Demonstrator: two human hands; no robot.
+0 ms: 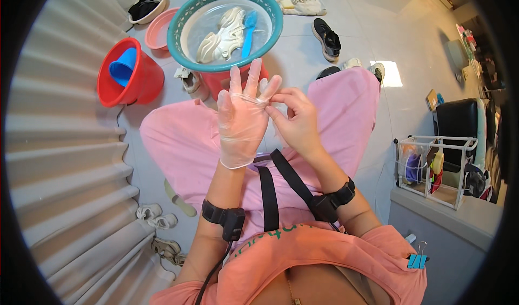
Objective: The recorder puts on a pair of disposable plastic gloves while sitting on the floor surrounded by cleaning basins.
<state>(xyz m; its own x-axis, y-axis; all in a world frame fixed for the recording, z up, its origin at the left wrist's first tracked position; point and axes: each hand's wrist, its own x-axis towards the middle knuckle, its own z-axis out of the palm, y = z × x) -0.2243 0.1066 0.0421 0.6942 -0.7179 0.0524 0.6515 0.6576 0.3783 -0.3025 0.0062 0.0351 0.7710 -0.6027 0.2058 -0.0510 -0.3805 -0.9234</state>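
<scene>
My left hand (243,121) is raised palm up with its fingers spread, wearing a clear disposable glove (236,159) that reaches the wrist. My bare right hand (296,118) pinches the glove's thin film beside the left little finger. Just beyond my hands, a teal-rimmed basin (181,52) rests on a red support. In its water lie white sneakers (226,37) and a blue brush (249,33).
On the left stands a red bucket (153,83) with a blue scoop-like container (124,67) inside, beside a pleated curtain (70,143). A black shoe (326,39) and a cloth (308,3) lie on the floor ahead. A white wire rack (432,141) is at right.
</scene>
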